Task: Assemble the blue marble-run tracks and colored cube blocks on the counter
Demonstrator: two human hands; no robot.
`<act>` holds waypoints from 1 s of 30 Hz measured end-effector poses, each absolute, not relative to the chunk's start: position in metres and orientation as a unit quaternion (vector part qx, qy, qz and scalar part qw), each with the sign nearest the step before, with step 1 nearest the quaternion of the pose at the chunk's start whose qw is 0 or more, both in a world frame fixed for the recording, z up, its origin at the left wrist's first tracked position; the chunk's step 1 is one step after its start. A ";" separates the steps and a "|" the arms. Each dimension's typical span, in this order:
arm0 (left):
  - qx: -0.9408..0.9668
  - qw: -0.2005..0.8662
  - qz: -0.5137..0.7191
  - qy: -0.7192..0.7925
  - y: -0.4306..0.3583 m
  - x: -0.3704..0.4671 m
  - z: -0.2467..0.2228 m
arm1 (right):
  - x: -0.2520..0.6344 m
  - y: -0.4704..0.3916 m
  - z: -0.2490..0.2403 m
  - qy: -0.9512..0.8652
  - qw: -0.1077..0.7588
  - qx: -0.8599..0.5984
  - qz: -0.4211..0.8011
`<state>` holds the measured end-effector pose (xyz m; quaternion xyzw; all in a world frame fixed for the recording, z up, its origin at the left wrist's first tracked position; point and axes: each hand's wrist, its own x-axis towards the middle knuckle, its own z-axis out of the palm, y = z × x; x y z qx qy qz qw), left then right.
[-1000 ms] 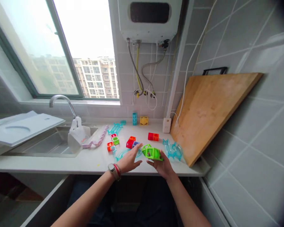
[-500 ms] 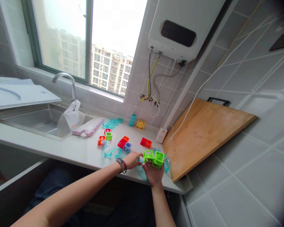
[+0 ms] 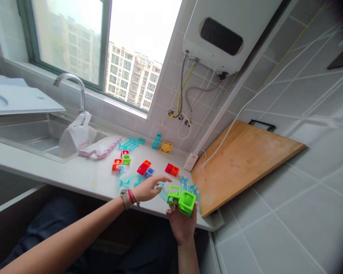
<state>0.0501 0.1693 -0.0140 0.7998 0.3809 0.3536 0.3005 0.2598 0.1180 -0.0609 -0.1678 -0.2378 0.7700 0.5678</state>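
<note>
Two joined green cube frames (image 3: 186,203) rest in my right hand (image 3: 182,224), whose fingers wrap them from below near the counter's front edge. To their left, my left hand (image 3: 149,188) hovers with its fingers apart and nothing in them. Beyond it on the counter lie a red, orange and blue block group (image 3: 145,168) and a red and orange pair (image 3: 172,169). Further left is a group of red, green and orange blocks (image 3: 121,160). Clear blue plastic pieces (image 3: 130,180) lie beside my left hand; others are behind the green cubes.
At the left is a steel sink (image 3: 42,139) with a faucet (image 3: 81,89) and a white bag. A wooden board (image 3: 246,163) leans at the right. Teal (image 3: 156,141) and yellow pieces (image 3: 166,147) stand near the wall, by a white socket box (image 3: 190,161).
My left hand has moved left, away from the green cubes, and its fingers have spread. The green cubes in my right hand are slightly lower and turned. The whole view has shifted a little.
</note>
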 end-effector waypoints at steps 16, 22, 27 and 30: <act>0.595 0.489 0.460 0.442 -0.052 -0.041 -0.064 | 0.198 -0.004 -0.097 -0.220 0.295 -0.183 0.912; 0.543 0.471 0.539 0.439 -0.063 -0.042 -0.062 | 0.204 -0.008 -0.078 -0.336 0.355 -0.256 0.834; 0.532 0.424 0.571 0.460 -0.059 -0.039 -0.056 | 0.213 -0.009 -0.058 -0.488 0.395 -0.314 0.712; 0.532 0.410 0.577 0.464 -0.058 -0.035 -0.054 | 0.218 -0.014 -0.045 -0.583 0.413 -0.314 0.625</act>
